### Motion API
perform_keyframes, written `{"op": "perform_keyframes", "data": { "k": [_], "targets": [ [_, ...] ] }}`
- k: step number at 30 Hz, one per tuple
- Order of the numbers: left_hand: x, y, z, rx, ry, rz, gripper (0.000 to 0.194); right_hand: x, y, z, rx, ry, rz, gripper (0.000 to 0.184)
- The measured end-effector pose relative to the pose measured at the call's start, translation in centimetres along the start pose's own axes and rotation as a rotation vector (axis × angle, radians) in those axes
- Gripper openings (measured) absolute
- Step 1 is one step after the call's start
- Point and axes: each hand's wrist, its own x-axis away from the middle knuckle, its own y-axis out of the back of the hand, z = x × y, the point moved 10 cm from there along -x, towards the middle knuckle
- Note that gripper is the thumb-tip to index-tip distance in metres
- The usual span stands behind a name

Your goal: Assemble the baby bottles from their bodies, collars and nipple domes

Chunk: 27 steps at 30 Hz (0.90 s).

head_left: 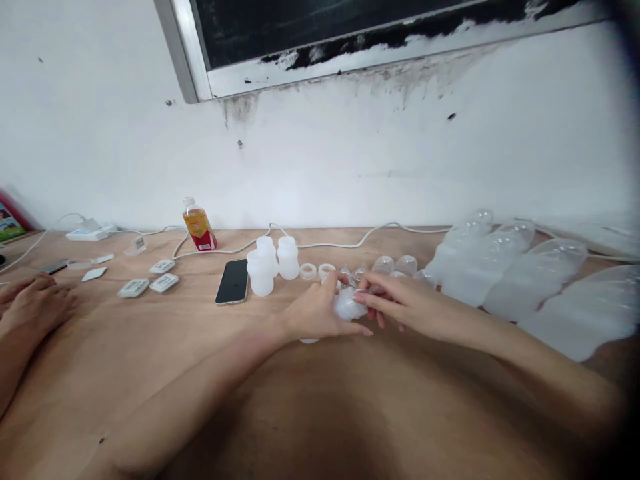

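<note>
My left hand (320,307) is wrapped round a translucent white, ribbed bottle part (349,305), its thumb stretched along the near side. From the right, my right hand (393,297) pinches the same part's edge with its fingertips. Fingers hide much of it, so I cannot tell whether it is a whole bottle or only its top. Just behind the hands stand clear domed caps (384,265) and smaller clear pieces, partly covered. White screw rings (308,271) lie left of these. A white rim (309,341) peeps out below my left wrist.
White open bottles (261,273) stand beside a phone (233,281). Large capped bottles (465,267) fill the right side. A drink bottle (199,225) and a white cable (345,245) are near the wall. At left are small white boxes (134,287) and another person's hands (37,307).
</note>
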Motion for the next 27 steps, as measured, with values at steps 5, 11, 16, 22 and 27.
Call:
{"op": "perform_keyframes", "data": {
  "k": [5,11,16,22,27],
  "targets": [
    [0.4,0.3,-1.3,-0.042,-0.057,0.011,0.069,1.4,0.8,2.2,-0.043,0.113,0.050,0.034],
    [0.7,-0.1,-2.2,-0.087,-0.049,0.035,0.060,2.0,1.4,4.4,0.096,0.214,-0.016,0.022],
    [0.8,0.1,-2.7,-0.154,-0.045,0.024,0.052,2.7,2.6,5.5,0.202,0.358,-0.051,0.017],
    [0.6,3.7,-1.9,-0.354,-0.026,-0.107,0.045,2.3,3.3,2.4,0.288,0.214,-0.025,0.020],
    [0.9,8.3,-1.3,-0.622,0.041,-0.246,0.043,0.6,-1.1,-0.6,0.349,0.153,0.070,0.016]
  ]
}}
